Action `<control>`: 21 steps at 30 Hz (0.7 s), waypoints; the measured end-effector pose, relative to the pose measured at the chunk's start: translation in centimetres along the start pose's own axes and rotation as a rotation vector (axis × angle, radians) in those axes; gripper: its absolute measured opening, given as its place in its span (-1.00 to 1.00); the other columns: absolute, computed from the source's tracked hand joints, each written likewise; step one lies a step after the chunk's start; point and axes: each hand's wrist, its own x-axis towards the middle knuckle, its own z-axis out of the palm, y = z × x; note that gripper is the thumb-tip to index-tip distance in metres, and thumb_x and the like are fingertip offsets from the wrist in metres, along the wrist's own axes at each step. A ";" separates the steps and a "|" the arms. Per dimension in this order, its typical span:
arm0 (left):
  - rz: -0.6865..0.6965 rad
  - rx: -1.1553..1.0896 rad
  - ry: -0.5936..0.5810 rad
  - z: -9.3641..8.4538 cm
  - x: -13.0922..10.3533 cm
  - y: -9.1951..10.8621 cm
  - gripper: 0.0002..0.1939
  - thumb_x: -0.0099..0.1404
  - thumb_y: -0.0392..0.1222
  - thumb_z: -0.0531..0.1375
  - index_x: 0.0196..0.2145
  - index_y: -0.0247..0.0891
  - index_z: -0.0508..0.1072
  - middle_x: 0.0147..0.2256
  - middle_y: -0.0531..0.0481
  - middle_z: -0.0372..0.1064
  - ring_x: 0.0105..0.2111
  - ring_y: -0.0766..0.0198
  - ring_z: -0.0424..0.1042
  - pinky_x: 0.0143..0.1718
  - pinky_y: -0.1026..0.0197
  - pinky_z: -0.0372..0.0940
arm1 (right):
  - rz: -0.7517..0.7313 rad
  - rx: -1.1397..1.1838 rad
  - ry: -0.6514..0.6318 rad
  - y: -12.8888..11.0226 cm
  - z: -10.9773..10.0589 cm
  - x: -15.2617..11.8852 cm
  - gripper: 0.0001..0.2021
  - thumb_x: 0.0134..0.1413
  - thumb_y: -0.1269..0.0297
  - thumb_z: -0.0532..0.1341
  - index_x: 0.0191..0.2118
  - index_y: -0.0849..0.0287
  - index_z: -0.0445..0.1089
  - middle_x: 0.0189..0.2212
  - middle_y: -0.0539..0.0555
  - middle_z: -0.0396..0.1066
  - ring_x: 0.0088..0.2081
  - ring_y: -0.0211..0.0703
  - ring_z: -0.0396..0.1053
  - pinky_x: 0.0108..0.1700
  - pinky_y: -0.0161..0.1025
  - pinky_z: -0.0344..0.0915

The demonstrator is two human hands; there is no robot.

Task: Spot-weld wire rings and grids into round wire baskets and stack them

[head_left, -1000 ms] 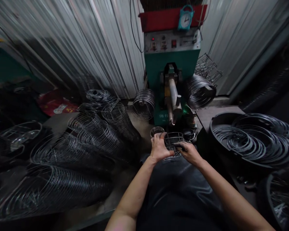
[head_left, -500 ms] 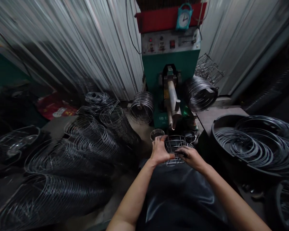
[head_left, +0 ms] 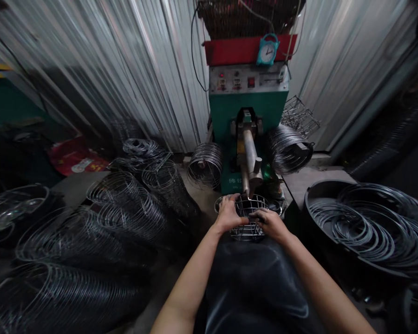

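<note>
A round wire basket (head_left: 248, 232) of thin metal rods is held in front of my body, just below the electrode tip of a green spot welder (head_left: 226, 111). My left hand (head_left: 227, 214) grips its left side, with the thumb reaching in toward the middle. On the right side, my right hand (head_left: 270, 221) is closed on the basket's wires, its fingertips dark. The welder's metal arm (head_left: 251, 148) slopes down toward the basket's far edge, where a small bright spot shows. My fingers hide parts of the wires.
Stacked wire rings (head_left: 125, 204) stand on the left. Wire coils (head_left: 205, 164) flank the welder. At right, a black tub (head_left: 310, 213) holds several wire hoops (head_left: 351, 232). A blue clock (head_left: 267, 50) hangs above the control panel. Corrugated metal walls rise behind.
The basket has come closer under the welder's tip, its far edge now at the electrode. Both hands keep their hold. My view has tilted up slightly.
</note>
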 end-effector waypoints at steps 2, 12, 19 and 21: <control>0.000 -0.012 0.007 0.1 0.5 -0.2 -0.11 -0.27 -0.07 0.36 0.05 -0.18 0.15 -0.02 -0.10 0.15 0.03 0.04 0.13 0.03 0.04 0.10 | 0.005 0.004 0.004 0.2 -0.1 0.5 -0.69 -0.13 0.60 0.11 -0.28 0.13 0.44 -0.30 0.08 0.45 -0.25 -0.15 0.42 -0.22 -0.25 0.33; -0.073 0.052 0.075 0.5 1.5 0.4 -0.10 -0.25 -0.04 0.34 0.07 -0.21 0.15 0.00 -0.13 0.15 0.05 0.01 0.10 0.05 -0.01 0.07 | 0.089 -0.037 0.124 0.7 0.9 0.9 -0.72 -0.01 0.52 0.09 -0.23 0.09 0.44 -0.25 0.09 0.44 -0.21 -0.10 0.41 -0.20 -0.20 0.32; -0.109 0.028 0.089 0.8 2.2 0.3 -0.11 -0.25 -0.03 0.34 0.07 -0.24 0.16 0.00 -0.14 0.16 0.05 0.03 0.10 0.04 0.00 0.08 | 0.318 0.147 0.415 0.2 0.7 -0.2 -0.66 -0.05 0.20 0.21 -0.10 0.17 0.32 -0.20 0.15 0.38 -0.19 -0.05 0.35 -0.17 -0.14 0.30; -0.106 0.047 0.121 0.8 2.1 0.5 -0.10 -0.26 -0.05 0.35 0.07 -0.24 0.15 0.01 -0.14 0.15 0.07 0.03 0.08 0.06 -0.01 0.06 | 0.510 0.340 0.426 0.5 0.8 -2.0 -0.64 -0.07 0.08 0.20 -0.18 0.20 0.32 -0.37 0.11 0.41 -0.33 -0.08 0.36 -0.32 -0.18 0.32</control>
